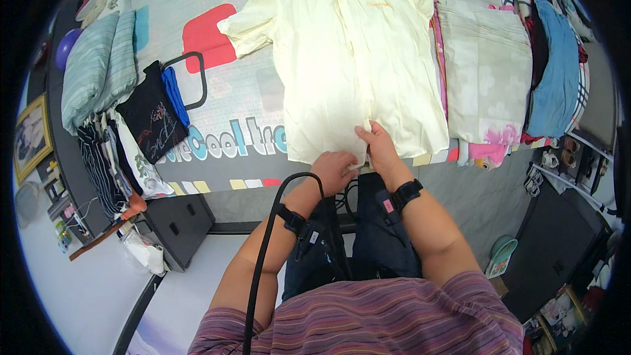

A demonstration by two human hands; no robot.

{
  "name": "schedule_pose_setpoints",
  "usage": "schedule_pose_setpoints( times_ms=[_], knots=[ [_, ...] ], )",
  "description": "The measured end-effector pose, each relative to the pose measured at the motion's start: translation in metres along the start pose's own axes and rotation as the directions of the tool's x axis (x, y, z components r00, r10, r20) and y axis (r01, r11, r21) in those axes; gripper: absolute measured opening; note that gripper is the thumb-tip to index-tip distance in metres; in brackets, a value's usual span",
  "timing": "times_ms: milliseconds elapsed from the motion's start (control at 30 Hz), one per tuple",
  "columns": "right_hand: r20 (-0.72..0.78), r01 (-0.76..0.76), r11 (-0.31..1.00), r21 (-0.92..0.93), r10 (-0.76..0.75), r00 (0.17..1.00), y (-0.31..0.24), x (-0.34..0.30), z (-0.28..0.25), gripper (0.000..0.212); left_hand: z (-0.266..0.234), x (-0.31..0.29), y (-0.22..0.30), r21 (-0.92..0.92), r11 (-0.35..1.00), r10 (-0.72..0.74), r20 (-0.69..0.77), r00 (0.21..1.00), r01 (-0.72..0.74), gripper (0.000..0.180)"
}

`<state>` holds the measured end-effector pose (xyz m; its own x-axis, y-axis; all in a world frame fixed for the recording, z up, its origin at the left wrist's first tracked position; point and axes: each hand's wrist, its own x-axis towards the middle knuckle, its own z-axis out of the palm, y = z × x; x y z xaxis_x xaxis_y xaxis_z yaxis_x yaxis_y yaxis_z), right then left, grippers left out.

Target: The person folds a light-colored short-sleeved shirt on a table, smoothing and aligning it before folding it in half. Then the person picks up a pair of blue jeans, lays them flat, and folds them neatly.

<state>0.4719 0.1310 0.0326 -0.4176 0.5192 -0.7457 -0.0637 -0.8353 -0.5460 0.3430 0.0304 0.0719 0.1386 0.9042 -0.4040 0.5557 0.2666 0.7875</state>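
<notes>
A pale yellow short-sleeved shirt (328,72) lies front up on the bed (223,102), its collar pointing away from me and its bottom edge toward me. At the hem, near the lower end of the button strip, my left hand (334,169) is closed on the cloth with its fingers curled. Just right of it and slightly farther up, my right hand (380,148) pinches the edge of the button strip between thumb and fingers. The far tip of the collar is cut off by the picture's upper rim.
Right of the shirt lie a folded beige floral cloth (486,66) and blue jeans (555,66). On the left are a striped pillow (92,69), a black printed garment (154,115) and a dark rounded frame (202,79). A black cable (263,250) runs past my left forearm.
</notes>
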Motion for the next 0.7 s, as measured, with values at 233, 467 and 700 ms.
schedule_pose_setpoints(
  times_ms=[233,467,700],
  knots=[
    [-0.263,-0.133,0.448,-0.884,-0.244,0.933,0.008,0.008,-0.014,0.042,-0.011,0.012,-0.013,0.135,0.977,-0.07,-0.528,0.846,0.165,0.016],
    [-0.238,-0.063,0.578,-0.813,-0.232,0.943,0.02,0.013,-0.02,0.053,-0.037,0.091,-0.013,0.422,0.907,0.235,-0.499,0.834,-0.004,0.049],
    [-0.327,-0.173,0.412,-0.894,-0.339,0.882,0.007,0.001,-0.021,0.056,-0.053,0.142,-0.049,0.513,0.851,0.028,-0.262,0.965,0.115,0.055]
  ],
)
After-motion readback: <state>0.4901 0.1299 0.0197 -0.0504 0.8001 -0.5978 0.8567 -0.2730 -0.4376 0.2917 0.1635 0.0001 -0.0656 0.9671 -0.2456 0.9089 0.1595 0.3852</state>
